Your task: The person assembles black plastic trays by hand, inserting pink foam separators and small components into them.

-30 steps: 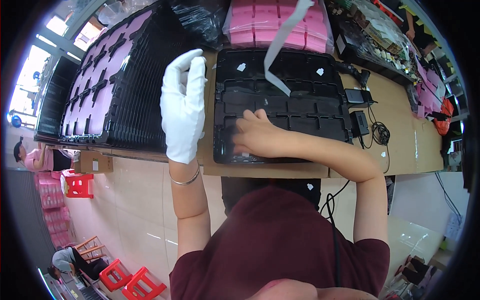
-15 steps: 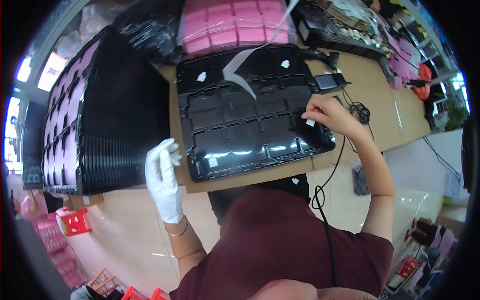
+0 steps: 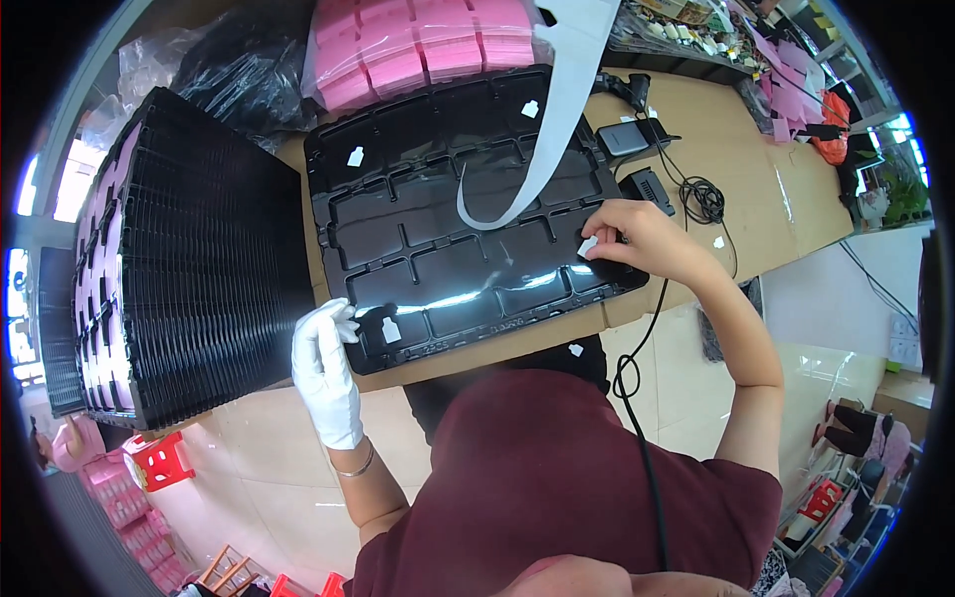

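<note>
A black plastic tray point(image 3: 453, 261) with shallow rectangular compartments lies on the cardboard-covered table in front of me. My right hand point(image 3: 632, 237), bare, pinches a small white label point(image 3: 588, 247) at the tray's near right corner. More white labels sit near the other corners: far left point(image 3: 355, 156), far right point(image 3: 530, 108) and near left point(image 3: 390, 329). My left hand point(image 3: 326, 363), in a white glove, has its fingers curled over the tray's near left edge; the thumb's hold there is partly hidden. A curling white strip point(image 3: 550, 149) hangs over the tray from above.
A tall stack of black trays with pink pieces point(image 3: 214, 259) stands left. Behind are bagged pink foam point(image 3: 423, 45) and black plastic bags point(image 3: 244, 75). At right lie a dark box-shaped device point(image 3: 622, 138), another black one point(image 3: 647, 189) and coiled cable point(image 3: 703, 201). A black cable hangs down my front.
The view has shifted, and the hanging strip now looms larger. My right hand has brought the label down to the tray's corner. My left fingers have come from beside the tray onto its edge.
</note>
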